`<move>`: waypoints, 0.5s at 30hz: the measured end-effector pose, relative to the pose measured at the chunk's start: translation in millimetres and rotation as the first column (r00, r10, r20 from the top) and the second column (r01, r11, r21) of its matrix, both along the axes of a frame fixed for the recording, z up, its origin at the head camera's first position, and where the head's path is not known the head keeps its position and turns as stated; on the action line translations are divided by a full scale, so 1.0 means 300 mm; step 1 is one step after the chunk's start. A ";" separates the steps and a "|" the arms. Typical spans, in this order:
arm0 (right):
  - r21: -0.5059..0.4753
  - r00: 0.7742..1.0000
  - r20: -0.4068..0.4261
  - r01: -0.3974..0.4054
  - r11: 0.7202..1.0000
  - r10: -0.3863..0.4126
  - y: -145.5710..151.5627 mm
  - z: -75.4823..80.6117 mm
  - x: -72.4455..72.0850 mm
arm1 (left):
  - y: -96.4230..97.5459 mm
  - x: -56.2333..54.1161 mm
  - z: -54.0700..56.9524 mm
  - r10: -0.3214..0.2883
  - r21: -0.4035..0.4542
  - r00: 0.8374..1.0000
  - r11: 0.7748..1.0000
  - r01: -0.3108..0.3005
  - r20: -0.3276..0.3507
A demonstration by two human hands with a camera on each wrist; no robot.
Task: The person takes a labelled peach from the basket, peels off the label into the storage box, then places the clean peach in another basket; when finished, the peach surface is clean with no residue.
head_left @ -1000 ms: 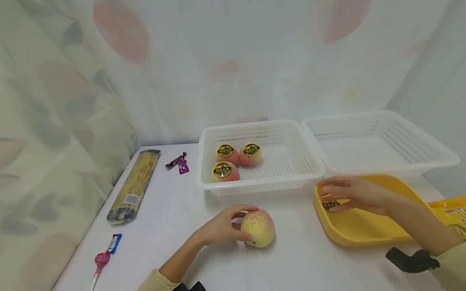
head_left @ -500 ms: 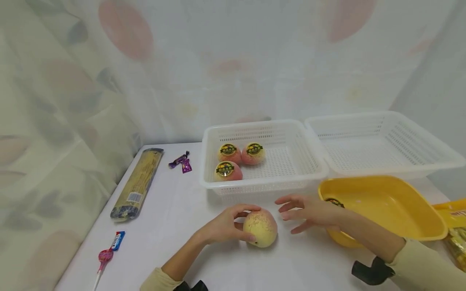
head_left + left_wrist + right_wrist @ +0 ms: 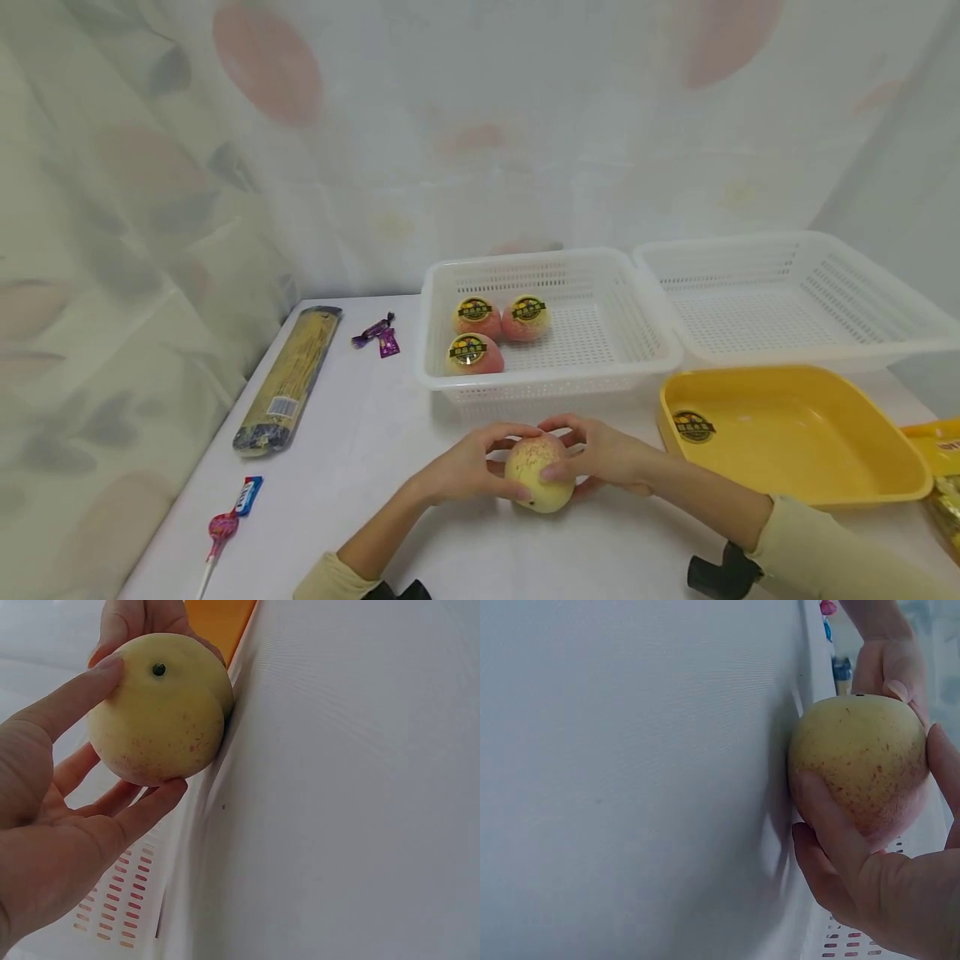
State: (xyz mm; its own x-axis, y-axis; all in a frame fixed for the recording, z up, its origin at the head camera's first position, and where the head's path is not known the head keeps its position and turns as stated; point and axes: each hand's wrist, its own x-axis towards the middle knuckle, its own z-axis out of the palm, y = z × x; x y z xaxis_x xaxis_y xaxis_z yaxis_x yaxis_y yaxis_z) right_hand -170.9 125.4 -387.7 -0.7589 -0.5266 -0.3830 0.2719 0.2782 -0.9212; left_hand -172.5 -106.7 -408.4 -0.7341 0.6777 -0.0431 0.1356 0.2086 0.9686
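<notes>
A yellow peach (image 3: 538, 477) with pink-red speckles stands on the white table between both hands. My left hand (image 3: 474, 468) grips it from the left, thumb at the front and fingers behind. From the right, my right hand (image 3: 606, 454) curls its fingers and thumb round the same peach. The left wrist view shows the dark stem spot on the peach (image 3: 161, 712), near the left thumb. In the right wrist view the fingers press against the speckled side of the peach (image 3: 859, 761). Part of its far side is hidden by the fingers.
Behind the hands, a white basket (image 3: 600, 367) holds three labelled peaches (image 3: 478, 354). Another white basket (image 3: 810, 346) adjoins it. A yellow basin (image 3: 795, 454) with a black-gold sticker (image 3: 693, 426) stands right, beside yellow packaging (image 3: 941, 450). Noodles (image 3: 288, 383), purple candies (image 3: 378, 335) and a lollipop (image 3: 222, 527) lie left.
My right hand has left the yellow basin, moved left and taken hold of the peach. My left hand keeps its grip on the peach. The view has shifted slightly.
</notes>
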 end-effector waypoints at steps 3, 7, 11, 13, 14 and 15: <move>0.001 1.000 0.004 0.006 1.000 -0.006 -0.003 0.001 0.001 | -0.010 -0.003 0.013 -0.009 -0.017 1.000 1.000 0.009 -0.001; 0.001 1.000 0.003 0.008 1.000 -0.008 -0.005 0.004 0.002 | -0.055 -0.011 0.070 0.015 -0.005 1.000 1.000 -0.015 -0.026; 0.019 1.000 0.004 0.016 1.000 -0.016 -0.008 0.008 0.004 | -0.121 -0.021 0.155 0.107 0.162 0.991 0.983 -0.092 -0.084; 0.029 1.000 0.004 0.020 0.999 -0.021 -0.008 0.009 0.005 | -0.156 -0.025 0.193 0.180 0.262 0.976 0.954 -0.143 -0.124; 0.031 1.000 0.005 0.023 0.999 -0.023 -0.008 0.009 0.006 | -0.173 -0.027 0.208 0.227 0.302 0.963 0.937 -0.174 -0.148; 0.035 1.000 0.004 0.025 0.999 -0.025 -0.008 0.009 0.006 | -0.190 -0.031 0.221 0.279 0.330 0.945 0.920 -0.212 -0.169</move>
